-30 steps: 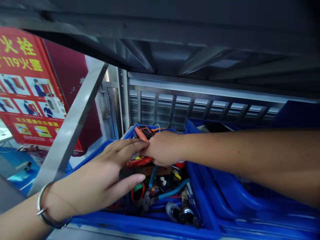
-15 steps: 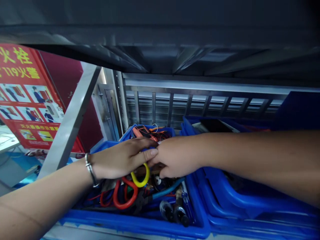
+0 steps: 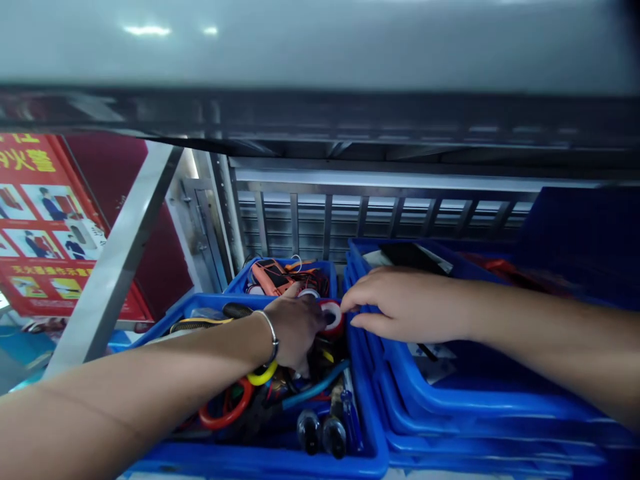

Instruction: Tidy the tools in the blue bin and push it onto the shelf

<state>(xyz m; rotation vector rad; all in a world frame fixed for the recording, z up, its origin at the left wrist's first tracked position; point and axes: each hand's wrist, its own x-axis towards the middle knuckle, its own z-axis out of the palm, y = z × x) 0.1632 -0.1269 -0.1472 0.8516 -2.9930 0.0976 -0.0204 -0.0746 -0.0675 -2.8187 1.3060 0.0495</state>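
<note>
My left hand (image 3: 297,330), a bangle at its wrist, reaches into a blue bin (image 3: 250,460) of mixed tools. Its fingers look spread, though they are dark and partly hidden, and one tip overlaps a red and white tape roll (image 3: 336,320). On the roll's other side is my right hand (image 3: 405,303), thumb and fingers apart with nothing between them. Below my left hand lie a red handle loop (image 3: 233,410), a yellow loop (image 3: 263,377), a blue handle (image 3: 317,387) and a blue screwdriver (image 3: 351,417). Two dark-tipped clear handles (image 3: 323,433) lie near the front.
Stacked blue bins (image 3: 465,400) stand on the right, papers in the top one. Behind, a smaller blue bin holds an orange meter (image 3: 270,277) and wires. A metal shelf (image 3: 320,60) hangs low overhead. A diagonal metal brace (image 3: 115,253) crosses the left side.
My hands have parted: the left has moved right and deeper over the bin, the right has shifted right. The tape roll now shows between them. The view has tilted, showing more shelf front.
</note>
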